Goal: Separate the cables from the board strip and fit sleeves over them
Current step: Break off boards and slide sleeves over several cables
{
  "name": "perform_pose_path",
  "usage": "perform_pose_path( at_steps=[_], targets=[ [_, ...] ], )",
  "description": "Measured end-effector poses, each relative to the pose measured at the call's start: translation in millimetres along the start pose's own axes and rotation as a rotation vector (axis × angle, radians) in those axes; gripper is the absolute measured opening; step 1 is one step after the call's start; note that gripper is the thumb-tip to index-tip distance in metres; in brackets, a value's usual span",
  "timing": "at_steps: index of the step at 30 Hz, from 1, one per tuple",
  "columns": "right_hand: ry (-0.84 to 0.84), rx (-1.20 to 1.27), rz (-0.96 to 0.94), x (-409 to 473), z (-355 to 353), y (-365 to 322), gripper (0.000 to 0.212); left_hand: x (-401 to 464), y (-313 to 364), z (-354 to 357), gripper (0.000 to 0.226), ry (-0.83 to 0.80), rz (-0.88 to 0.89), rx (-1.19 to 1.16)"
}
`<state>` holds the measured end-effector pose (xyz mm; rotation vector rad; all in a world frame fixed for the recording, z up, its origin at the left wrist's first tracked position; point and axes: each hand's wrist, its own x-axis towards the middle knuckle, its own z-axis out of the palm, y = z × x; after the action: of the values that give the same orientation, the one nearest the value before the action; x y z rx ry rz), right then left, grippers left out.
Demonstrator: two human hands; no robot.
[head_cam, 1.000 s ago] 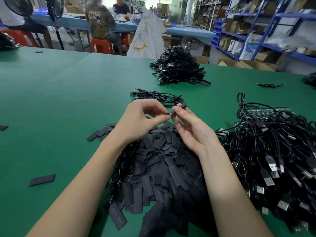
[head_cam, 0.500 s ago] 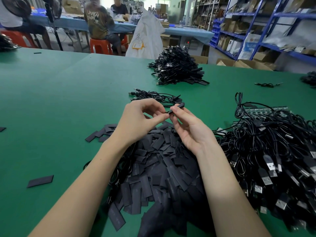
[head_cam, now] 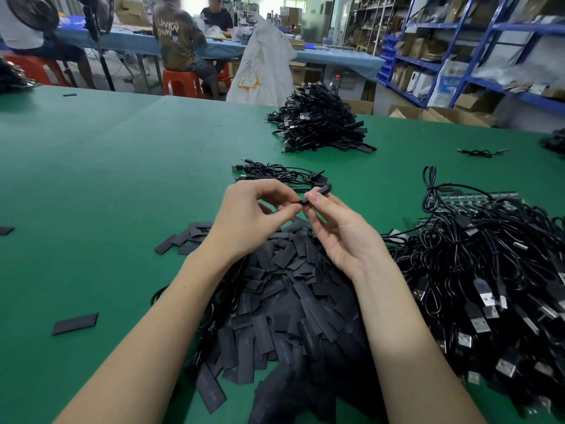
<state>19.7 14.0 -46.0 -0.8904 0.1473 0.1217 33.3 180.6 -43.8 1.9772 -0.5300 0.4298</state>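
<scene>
Both hands were up over the green table (head_cam: pixel 107 185), meeting at one small black sleeve (head_cam: pixel 318 193). The right hand (head_cam: pixel 342 237) pinched the sleeve between thumb and forefinger, its far end poking out toward the small bundle of cables (head_cam: pixel 275 174) just behind. The left hand (head_cam: pixel 247 221) pinched at the sleeve's near end with fingertips curled in — whether a cable end sat between those fingertips could not be told. Beneath the wrists lay the heap of flat black sleeves (head_cam: pixel 284 301), a few strays off to the left. To the right sprawled the big tangle of USB cables (head_cam: pixel 489 286), with the green board strip (head_cam: pixel 477 198) peeking out behind it. Farther back sat another pile of cables (head_cam: pixel 321 123).
</scene>
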Motion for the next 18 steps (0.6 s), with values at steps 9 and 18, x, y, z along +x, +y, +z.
perform_pose_path(
  at_steps=[9, 18],
  targets=[
    [0.041, -0.212, -0.374, 1.2, 7.8, 7.9, 0.032, 1.2, 0.1, 3.9, 0.007, 0.092, -0.059, -0.053],
    [0.043, -0.143, -0.379, 3.0, 10.5, 12.5, 0.022, 1.7, 0.9, 6.0, 0.007, 0.142, -0.064, -0.035]
  ],
)
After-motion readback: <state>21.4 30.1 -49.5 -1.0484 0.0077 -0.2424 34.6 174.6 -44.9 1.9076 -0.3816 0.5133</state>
